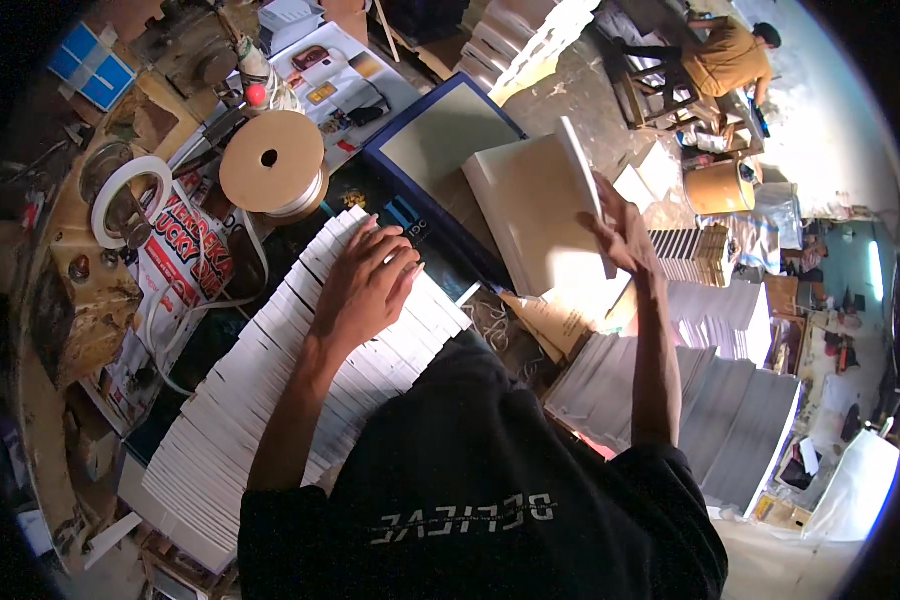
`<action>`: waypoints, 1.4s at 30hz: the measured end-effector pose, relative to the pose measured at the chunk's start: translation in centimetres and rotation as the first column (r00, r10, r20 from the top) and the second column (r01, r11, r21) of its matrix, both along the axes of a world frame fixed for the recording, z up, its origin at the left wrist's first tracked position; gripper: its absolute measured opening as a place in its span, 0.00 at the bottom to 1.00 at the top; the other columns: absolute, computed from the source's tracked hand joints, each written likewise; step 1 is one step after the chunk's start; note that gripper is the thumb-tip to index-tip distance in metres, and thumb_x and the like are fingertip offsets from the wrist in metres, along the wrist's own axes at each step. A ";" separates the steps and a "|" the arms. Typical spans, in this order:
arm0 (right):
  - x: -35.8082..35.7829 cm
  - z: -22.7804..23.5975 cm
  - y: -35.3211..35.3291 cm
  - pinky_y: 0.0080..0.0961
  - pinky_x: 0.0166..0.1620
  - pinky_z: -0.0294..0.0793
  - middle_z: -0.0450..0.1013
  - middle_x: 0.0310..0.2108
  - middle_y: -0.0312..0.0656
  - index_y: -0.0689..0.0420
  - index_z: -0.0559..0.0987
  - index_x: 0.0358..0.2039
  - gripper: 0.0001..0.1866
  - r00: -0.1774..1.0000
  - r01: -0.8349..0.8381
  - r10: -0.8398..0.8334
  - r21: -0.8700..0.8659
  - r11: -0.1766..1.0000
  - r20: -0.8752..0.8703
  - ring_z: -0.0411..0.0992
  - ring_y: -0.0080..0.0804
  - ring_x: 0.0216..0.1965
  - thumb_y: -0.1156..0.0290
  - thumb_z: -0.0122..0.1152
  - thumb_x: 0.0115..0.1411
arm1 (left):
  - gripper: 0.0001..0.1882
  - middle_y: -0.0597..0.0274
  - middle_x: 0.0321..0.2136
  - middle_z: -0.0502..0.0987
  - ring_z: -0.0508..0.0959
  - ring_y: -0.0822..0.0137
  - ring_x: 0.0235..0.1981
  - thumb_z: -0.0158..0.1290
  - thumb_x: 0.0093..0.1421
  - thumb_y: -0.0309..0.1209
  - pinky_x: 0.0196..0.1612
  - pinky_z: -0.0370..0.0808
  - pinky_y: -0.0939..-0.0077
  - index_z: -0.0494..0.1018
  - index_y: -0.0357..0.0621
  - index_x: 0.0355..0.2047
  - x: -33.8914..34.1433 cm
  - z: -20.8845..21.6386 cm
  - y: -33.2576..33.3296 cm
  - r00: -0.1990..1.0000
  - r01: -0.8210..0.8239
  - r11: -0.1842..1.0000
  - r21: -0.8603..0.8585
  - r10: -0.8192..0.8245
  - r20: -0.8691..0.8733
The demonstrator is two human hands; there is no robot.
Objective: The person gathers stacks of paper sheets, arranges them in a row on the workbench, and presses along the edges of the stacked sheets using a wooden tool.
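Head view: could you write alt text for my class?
A person's left hand rests on a long row of white paper blocks; the right hand touches the edge of a thick pale block. A brown-faced spool sits nearby.

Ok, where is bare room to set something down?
The blue-edged board shows bare grey between the picture sheet and the block at the right hand. Floor also looks bare between the top paper stacks and loose papers. Crowded: the left, with spool and tape roll; the right, with grey paper stacks; and the booklet row under the left hand.
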State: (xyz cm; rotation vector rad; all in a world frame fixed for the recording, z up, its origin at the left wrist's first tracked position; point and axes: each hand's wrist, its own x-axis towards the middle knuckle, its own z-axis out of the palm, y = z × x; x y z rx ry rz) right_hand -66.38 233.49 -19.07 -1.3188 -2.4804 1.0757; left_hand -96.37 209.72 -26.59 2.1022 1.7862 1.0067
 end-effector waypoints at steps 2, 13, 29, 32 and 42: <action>-0.5 2.6 -0.6 0.38 0.44 0.74 0.77 0.39 0.50 0.61 0.69 0.58 0.26 0.971 -0.004 -0.025 0.119 0.993 0.240 0.76 0.36 0.40 0.66 0.57 0.61 | 0.07 0.56 0.39 0.75 0.72 0.56 0.53 0.56 0.59 0.29 0.66 0.60 0.51 0.75 0.40 0.37 0.1 0.0 -0.2 1.000 -0.017 1.000 0.010 0.017 -0.023; -6.3 9.0 -12.3 0.29 0.41 0.80 0.77 0.46 0.49 0.60 0.73 0.57 0.22 0.995 0.059 -0.003 0.557 0.828 -0.101 0.79 0.33 0.42 0.74 0.59 0.61 | 0.09 0.52 0.46 0.69 0.69 0.48 0.50 0.63 0.53 0.31 0.53 0.68 0.52 0.77 0.44 0.33 2.3 0.9 -0.4 0.961 -0.277 0.959 0.061 0.277 0.003; -8.9 -1.1 -10.8 0.35 0.50 0.75 0.75 0.47 0.54 0.65 0.72 0.53 0.35 0.910 0.200 -0.124 0.156 0.967 -0.397 0.75 0.44 0.46 0.65 0.75 0.48 | 0.19 0.43 0.65 0.59 0.53 0.48 0.70 0.52 0.58 0.32 0.70 0.40 0.38 0.74 0.43 0.50 3.5 0.5 -1.1 0.978 -0.186 0.979 -0.087 0.175 -0.117; -4.8 -2.2 -4.5 0.37 0.47 0.77 0.78 0.42 0.53 0.67 0.77 0.45 0.37 0.966 0.225 -0.258 0.552 0.803 -0.018 0.77 0.45 0.43 0.51 0.79 0.43 | 0.15 0.44 0.64 0.60 0.55 0.47 0.69 0.52 0.59 0.32 0.70 0.41 0.40 0.75 0.43 0.46 3.6 0.4 -1.0 0.973 -0.210 0.976 -0.064 0.203 -0.108; -3.5 -3.5 -4.1 0.38 0.47 0.76 0.78 0.40 0.51 0.66 0.76 0.46 0.43 0.908 0.334 -0.397 0.337 0.880 0.136 0.77 0.44 0.43 0.46 0.80 0.38 | 0.14 0.44 0.62 0.63 0.56 0.47 0.68 0.50 0.62 0.33 0.70 0.44 0.40 0.75 0.43 0.46 3.8 0.6 -0.7 0.972 -0.206 0.978 -0.025 0.202 -0.118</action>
